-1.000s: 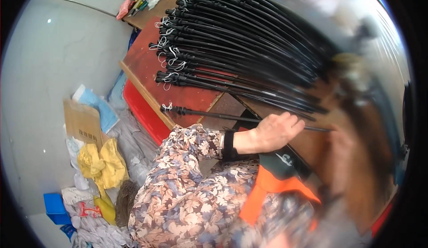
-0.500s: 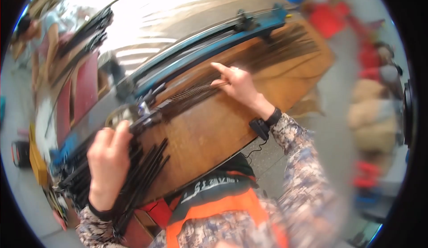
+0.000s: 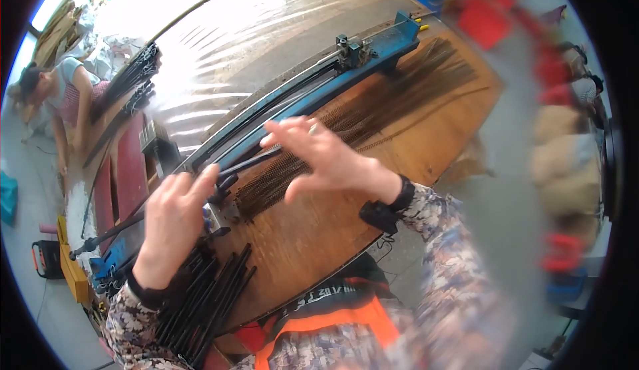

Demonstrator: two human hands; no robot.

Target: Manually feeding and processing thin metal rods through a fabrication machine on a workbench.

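Note:
My left hand (image 3: 174, 220) is closed at the near left end of a long blue bench machine (image 3: 293, 104). Its curled fingers wrap a long black rod (image 3: 251, 163), which shows on both sides of the fist and slants along the machine. Above the rod's far part hovers my right hand (image 3: 326, 159), fingers stretched out and thumb spread apart; whether its fingertips touch the rod cannot be made out. Beside the machine lies a bundle of long, thin coil springs (image 3: 359, 116), partly hidden by my right hand. Below my left hand, several black tubes (image 3: 223, 283) are stacked.
A wooden tabletop (image 3: 293, 237) bears the machine, and a sheet-covered table (image 3: 219, 44) stretches beyond it. At far left a person (image 3: 70, 97) bends over, near bunches of black rods (image 3: 130, 74). Red boards (image 3: 130, 164) lie on the left. Brown sacks (image 3: 562, 164) stand at right.
My right hand has moved left and nearer, from a pinch at a coil spring to spread fingers over the black rod. The rod now shows where the spring was. My left hand has shifted slightly.

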